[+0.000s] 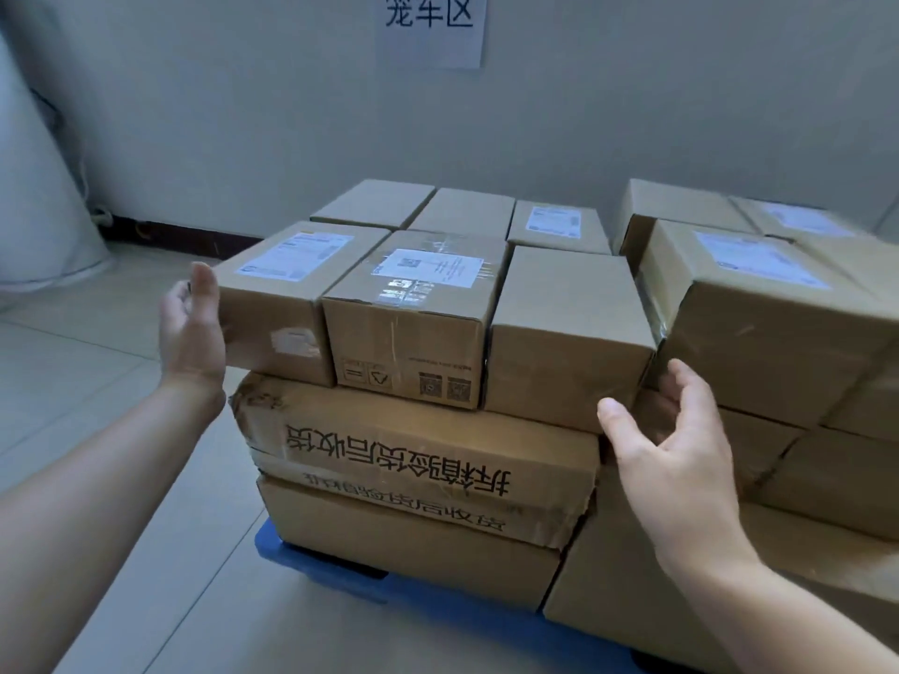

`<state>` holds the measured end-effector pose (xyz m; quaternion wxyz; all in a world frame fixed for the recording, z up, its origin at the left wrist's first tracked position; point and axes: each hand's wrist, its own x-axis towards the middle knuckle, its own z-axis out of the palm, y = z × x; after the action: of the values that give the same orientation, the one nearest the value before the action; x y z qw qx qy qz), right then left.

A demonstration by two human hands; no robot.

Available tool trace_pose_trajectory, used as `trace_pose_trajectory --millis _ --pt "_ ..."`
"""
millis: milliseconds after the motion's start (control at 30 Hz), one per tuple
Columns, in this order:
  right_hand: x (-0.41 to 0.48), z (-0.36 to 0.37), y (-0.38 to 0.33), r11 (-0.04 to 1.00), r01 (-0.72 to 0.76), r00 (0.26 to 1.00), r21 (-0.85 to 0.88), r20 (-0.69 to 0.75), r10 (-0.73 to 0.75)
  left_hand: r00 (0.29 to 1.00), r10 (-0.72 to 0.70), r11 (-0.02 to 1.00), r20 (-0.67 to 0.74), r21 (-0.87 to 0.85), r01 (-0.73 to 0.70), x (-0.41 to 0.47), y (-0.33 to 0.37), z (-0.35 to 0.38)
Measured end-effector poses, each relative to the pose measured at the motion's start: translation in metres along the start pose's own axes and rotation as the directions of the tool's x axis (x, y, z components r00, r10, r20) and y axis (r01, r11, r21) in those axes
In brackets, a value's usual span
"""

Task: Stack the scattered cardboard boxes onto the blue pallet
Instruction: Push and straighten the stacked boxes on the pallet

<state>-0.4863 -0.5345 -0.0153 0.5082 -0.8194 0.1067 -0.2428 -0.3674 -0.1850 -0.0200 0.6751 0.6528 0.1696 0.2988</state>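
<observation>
Neatly stacked boxes (428,294) on blue pallet (287,552), long axes toward wall (243,114), left hand (192,328) flat, right hand (676,459) slack.

blue pallet (287,552) flat on the tile floor (97,381) | wide carton (404,557) on its front-left corner | plain box (608,605) right beside

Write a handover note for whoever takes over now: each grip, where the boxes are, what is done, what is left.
Left grip: open, palm flat against the left side of the front-left top box.
Right grip: open, holds nothing, by the lower right corner of the front-right top box; contact unclear.
Boxes: six small ones in two rows top the left stack, on two flat printed boxes over the blue pallet; a second stack stands on the right.
Done: all boxes in view are stacked.
Left: probably square the front row; look for loose boxes outside the view.
</observation>
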Motion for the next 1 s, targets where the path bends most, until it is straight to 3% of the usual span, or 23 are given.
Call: trace_pose_trajectory --millis 200,300,533,1000 --pt "0.01 0.007 0.001 0.993 -0.067 0.998 0.102 0.015 0.065 0.99 -0.14 0.985 0.023 -0.096 0.142 0.011 0.018 0.011" --pt "0.015 0.005 -0.003 0.985 -0.09 0.996 0.145 0.0 0.091 0.978 -0.209 0.978 0.006 -0.009 0.209 0.02 0.016 0.013" --pt "0.016 -0.001 -0.012 0.951 -0.098 0.983 0.293 -0.12 0.138 0.976 -0.216 0.976 -0.022 -0.001 0.216 0.024 0.011 0.009" --pt "0.015 -0.012 -0.004 0.952 -0.044 0.98 0.302 -0.173 0.1 0.979 -0.196 0.98 -0.053 -0.045 0.194 0.012 0.006 -0.004"
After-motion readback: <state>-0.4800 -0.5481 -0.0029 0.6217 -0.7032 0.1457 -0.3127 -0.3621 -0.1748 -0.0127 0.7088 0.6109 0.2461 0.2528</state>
